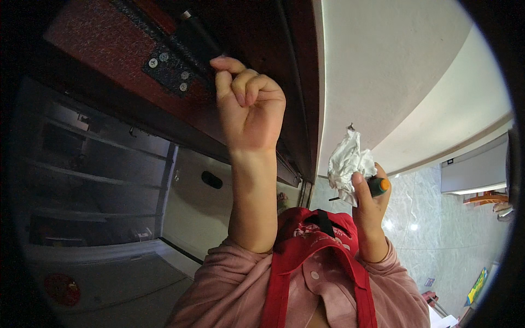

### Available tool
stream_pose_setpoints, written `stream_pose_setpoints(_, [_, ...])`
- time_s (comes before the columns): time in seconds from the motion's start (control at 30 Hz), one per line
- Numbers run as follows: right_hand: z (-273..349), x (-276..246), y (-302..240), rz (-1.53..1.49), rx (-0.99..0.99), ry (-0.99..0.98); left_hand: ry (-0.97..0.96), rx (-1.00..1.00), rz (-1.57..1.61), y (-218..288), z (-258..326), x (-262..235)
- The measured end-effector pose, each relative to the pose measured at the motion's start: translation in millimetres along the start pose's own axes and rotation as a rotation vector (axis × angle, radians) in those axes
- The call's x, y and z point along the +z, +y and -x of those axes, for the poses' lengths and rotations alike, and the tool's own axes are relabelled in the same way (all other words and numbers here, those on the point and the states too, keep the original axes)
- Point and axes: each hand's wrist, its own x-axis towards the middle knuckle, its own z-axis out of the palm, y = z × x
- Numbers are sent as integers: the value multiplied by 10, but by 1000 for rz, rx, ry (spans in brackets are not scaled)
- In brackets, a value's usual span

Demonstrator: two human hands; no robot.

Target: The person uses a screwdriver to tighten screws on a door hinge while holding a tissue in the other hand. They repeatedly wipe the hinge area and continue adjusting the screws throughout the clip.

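Observation:
My left hand [250, 101] is raised to the dark red door [98, 44], its fingers curled in. Thumb and forefinger meet at the lower end of the black hinge barrel [199, 35]; whether something small sits between them I cannot make out. Beside it a black hinge plate [167, 71] is fixed by several silver screws. Lower right, my right hand [372, 205] is closed round a crumpled white tissue [350, 164] and a screwdriver [377, 187] with a dark green and orange handle. A thin dark shaft pokes out past the tissue on the left.
A white wall [377, 65] curves along the right, next to the door frame [306, 82]. Glass panes with bars [98, 142] lie at left. A red apron [311, 246] covers my chest. Pale tiled floor [421, 213] and a white cabinet [476, 167] show at right.

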Motion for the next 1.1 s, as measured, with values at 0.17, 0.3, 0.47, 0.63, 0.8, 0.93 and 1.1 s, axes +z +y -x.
stream_pose_setpoints(0.17, [-24, -10, 29, -2, 8, 10, 14, -27, -4, 17, -33, 19])
stream_pose_setpoints(0.3, [-33, 1, 40, -21, 26, 19, 16, -16, 12, 23, -45, -2])
stream_pose_setpoints(0.47, [-24, -9, 42, -57, 45, 23, 12, 24, -27, 16, -40, -14])
stream_pose_setpoints(0.63, [-26, -16, 56, -35, 11, 21, 6, 36, -22, -6, -29, 14])
stream_pose_setpoints(0.8, [-27, -8, 60, -33, 7, 14, -14, 47, -52, 14, -37, -8])
stream_pose_setpoints(0.93, [-18, -7, 62, -45, 29, 8, 28, 72, -66, -12, -22, 35])
stream_pose_setpoints(1.1, [-1, 0, 61, -7, 20, 12, 2, 52, -86, 44, -19, -41])
